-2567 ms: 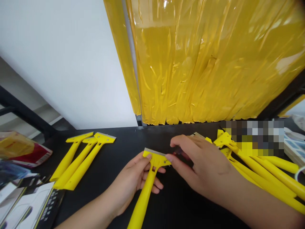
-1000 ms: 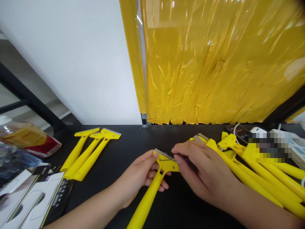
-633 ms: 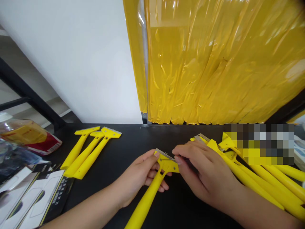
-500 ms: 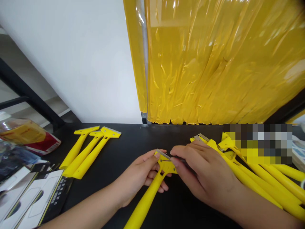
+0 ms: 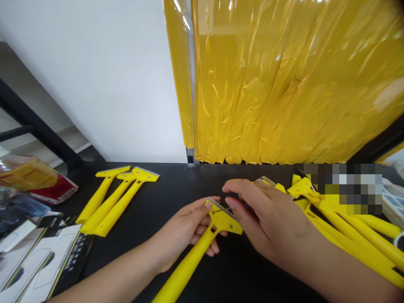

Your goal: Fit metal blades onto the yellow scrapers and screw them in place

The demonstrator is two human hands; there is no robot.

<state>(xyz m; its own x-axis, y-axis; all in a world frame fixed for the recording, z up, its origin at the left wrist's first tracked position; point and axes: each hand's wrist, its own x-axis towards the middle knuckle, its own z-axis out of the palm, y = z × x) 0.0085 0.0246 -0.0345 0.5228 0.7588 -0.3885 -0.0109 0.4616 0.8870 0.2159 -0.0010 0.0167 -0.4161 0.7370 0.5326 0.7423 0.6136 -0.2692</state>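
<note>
Yellow film (image 5: 268, 84) hangs in creased strips beside a white panel (image 5: 94, 75), behind a black tabletop (image 5: 176, 181). Out over the tabletop, near the middle, the left hand (image 5: 189, 223) holds a yellow scraper (image 5: 222, 219) by its head, thumb on top and fingers curled beneath, while the handle slants down towards the person. Close to the far end of the blade is the right hand (image 5: 268, 219), its index finger and thumb narrowly parted at the tips. A thin shaft (image 5: 223, 209) runs between that hand and the scraper's head, but from here I can't tell how the fingers grip it. Three more scrapers (image 5: 109, 203) lie off to the left, near a bottle (image 5: 38, 179) and some boxes (image 5: 50, 261); a heap of scrapers (image 5: 334, 216) lies on the right.
</note>
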